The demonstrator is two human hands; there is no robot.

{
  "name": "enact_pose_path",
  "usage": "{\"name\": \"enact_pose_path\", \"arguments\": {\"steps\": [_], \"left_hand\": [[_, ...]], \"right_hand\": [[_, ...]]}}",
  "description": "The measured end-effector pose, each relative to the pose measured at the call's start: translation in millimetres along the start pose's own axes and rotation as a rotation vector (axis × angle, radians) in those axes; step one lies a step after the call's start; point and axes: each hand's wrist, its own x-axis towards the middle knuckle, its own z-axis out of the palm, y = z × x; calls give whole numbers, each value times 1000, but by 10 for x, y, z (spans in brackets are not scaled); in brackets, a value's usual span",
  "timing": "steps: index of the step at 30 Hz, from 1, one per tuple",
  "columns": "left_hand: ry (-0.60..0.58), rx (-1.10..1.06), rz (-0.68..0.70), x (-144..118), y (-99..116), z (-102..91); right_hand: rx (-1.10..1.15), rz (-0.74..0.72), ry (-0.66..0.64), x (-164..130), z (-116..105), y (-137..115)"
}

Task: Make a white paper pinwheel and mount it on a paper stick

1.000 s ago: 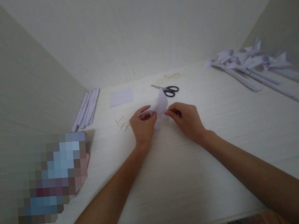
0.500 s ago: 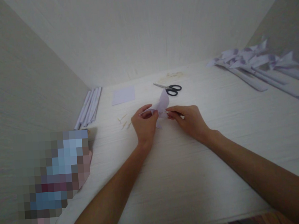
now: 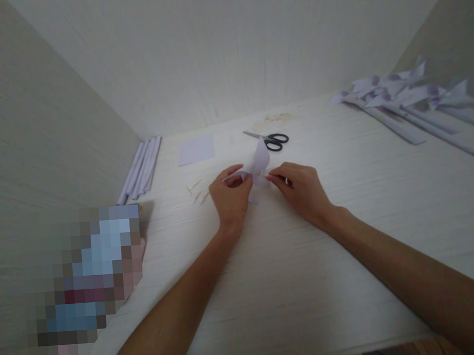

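Both hands, the left hand [image 3: 230,195] and right hand [image 3: 300,189], pinched shut on the lilac paper piece [image 3: 257,165] mid-bench, its flap raised toward twelve o'clock, scissors [image 3: 270,139] lying just beyond.

Black-handled scissors [image 3: 270,139], upper centre. Lilac paper square [image 3: 196,149], left of scissors. Rolled paper sticks [image 3: 141,169], far left by wall. Finished paper pinwheels [image 3: 410,103], upper right. Small wooden toothpicks [image 3: 195,192], centre-left.
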Motion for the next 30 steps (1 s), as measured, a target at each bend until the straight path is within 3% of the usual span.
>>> {"name": "enact_pose_path", "arguments": {"steps": [30], "left_hand": [[-29, 1, 5, -31, 34, 7]], "right_hand": [[20, 48, -39, 28, 0, 19]]}}
